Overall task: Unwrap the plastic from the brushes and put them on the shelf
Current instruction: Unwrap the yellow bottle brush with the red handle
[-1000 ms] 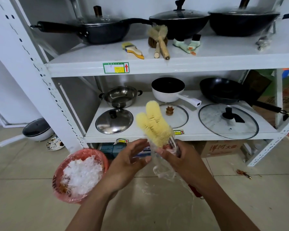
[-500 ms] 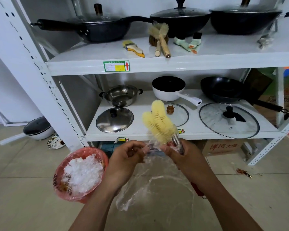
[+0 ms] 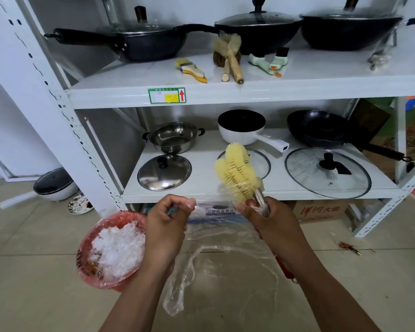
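The right hand (image 3: 271,219) is gripping the brushes (image 3: 237,173) and the left hand (image 3: 168,219) beside it is pinching the plastic (image 3: 216,226) taut, so I think it is risking tearing on the bristles.

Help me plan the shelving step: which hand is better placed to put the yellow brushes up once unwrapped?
Right. The right hand grips the brushes by their handles, heads toward the shelf; the left hand only pinches the plastic wrap.
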`<state>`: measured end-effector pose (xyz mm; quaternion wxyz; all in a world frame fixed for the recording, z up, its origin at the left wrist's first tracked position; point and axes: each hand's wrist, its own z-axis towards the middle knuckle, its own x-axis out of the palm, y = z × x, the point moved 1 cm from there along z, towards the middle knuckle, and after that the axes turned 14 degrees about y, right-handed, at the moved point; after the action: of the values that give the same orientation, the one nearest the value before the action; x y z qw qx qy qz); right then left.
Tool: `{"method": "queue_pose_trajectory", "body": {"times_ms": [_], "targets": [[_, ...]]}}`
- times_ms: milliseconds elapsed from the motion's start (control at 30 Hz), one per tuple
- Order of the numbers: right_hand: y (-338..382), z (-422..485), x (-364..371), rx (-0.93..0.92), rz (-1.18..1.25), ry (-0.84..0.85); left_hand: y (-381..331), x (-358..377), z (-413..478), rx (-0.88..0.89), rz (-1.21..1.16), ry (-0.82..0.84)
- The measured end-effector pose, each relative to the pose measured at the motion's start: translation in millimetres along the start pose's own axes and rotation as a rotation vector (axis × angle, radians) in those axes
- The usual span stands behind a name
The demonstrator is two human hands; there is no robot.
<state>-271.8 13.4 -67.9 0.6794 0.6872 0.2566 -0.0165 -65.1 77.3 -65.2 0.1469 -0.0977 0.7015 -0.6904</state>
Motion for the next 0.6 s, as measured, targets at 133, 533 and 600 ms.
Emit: {"method": "queue_pose_trajectory", "body": {"times_ms": [133,533,600], "targets": [[3,-2,-2,0.057,0.074,0.053,0,9,-2,-0.05,0.103,0.166],[2,-5,2,0.078,0.362,0.191,-7,18,-12,0.023,0.374,0.489],[3,-5,0,0.04,0.266,0.105,-4,14,-8,0.012,0.353,0.462]]}}
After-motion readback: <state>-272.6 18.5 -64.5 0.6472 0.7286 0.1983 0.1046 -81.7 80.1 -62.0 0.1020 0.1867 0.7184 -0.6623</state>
